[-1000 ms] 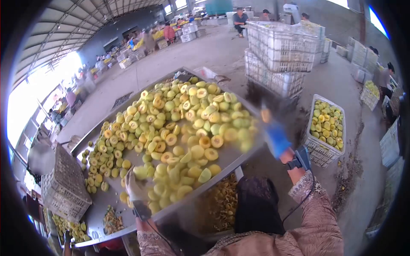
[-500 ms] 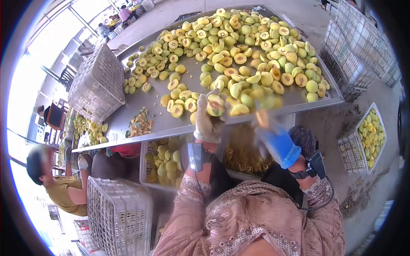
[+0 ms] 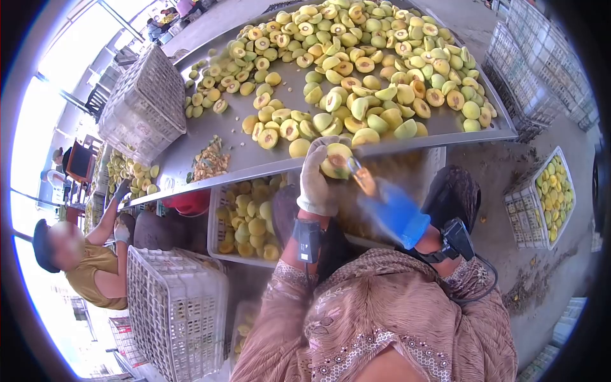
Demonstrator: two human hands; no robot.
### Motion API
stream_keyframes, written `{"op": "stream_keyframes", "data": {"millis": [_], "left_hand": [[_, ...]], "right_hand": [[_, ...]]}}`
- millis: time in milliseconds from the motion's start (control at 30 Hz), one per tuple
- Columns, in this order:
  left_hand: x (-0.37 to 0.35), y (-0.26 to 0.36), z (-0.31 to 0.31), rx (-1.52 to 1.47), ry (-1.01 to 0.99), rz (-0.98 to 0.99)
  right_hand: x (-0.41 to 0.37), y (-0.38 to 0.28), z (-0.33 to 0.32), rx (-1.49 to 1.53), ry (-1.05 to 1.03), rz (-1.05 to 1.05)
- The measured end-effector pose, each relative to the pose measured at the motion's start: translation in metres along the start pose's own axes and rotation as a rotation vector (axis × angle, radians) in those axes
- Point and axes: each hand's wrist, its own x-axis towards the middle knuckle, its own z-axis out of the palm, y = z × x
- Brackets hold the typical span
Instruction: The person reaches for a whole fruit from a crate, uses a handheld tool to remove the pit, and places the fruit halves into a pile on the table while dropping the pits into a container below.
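My left hand (image 3: 317, 181), in a whitish glove, is closed around a halved yellow-green fruit (image 3: 337, 161), its cut face turned toward my right hand. In a blue glove, slightly blurred, my right hand (image 3: 393, 211) grips a small tool (image 3: 362, 177) with a wooden-looking handle and a metal loop tip. That tip is at the right edge of the fruit half. Both hands are just below the front edge of a metal table (image 3: 254, 167), where many halved fruits (image 3: 359, 105) are spread. A small pile of scraps (image 3: 210, 162) lies on the table's left part.
Below the table stand a crate of fruit (image 3: 245, 223) and a blurred bin (image 3: 372, 219). An empty-looking crate (image 3: 178, 312) is at lower left, another (image 3: 145, 105) at the table's left end. A fruit crate (image 3: 541, 200) stands right. A co-worker (image 3: 92, 264) sits at left.
My right hand has moved left and down, bringing the tool to the fruit half. My left hand and its fruit have shifted slightly right. The co-worker's arm now reaches toward the fruits at left.
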Motion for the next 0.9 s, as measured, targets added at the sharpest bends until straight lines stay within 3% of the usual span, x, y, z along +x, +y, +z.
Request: {"op": "stream_keyframes", "data": {"millis": [133,233,333,533,633,733,833,900], "left_hand": [[-0.009,-0.005,0.003,0.025,-0.019,0.000],[-0.009,-0.011,-0.005,0.430,0.119,0.102],[-0.012,-0.017,-0.003,0.503,0.088,0.138],[-0.029,-0.019,0.031,0.374,0.062,0.115],[-0.032,-0.019,0.032,0.427,0.039,0.108],[-0.034,-0.030,0.031,0.463,0.021,0.164],[-0.034,-0.034,0.027,0.556,-0.026,0.191],[-0.033,-0.032,0.025,0.574,-0.069,0.158]], "right_hand": [[-0.006,0.010,0.009,-0.109,0.109,-0.180],[-0.015,0.000,0.009,-0.034,0.075,0.018],[-0.016,0.004,0.010,-0.058,0.095,0.030],[-0.020,0.012,0.013,-0.164,0.187,-0.199],[-0.025,0.004,0.013,-0.143,0.154,-0.099],[-0.024,0.021,0.023,-0.003,0.161,-0.230],[-0.028,0.018,0.019,0.451,-0.066,0.190],[-0.026,0.022,0.008,0.561,-0.194,0.278]]}}
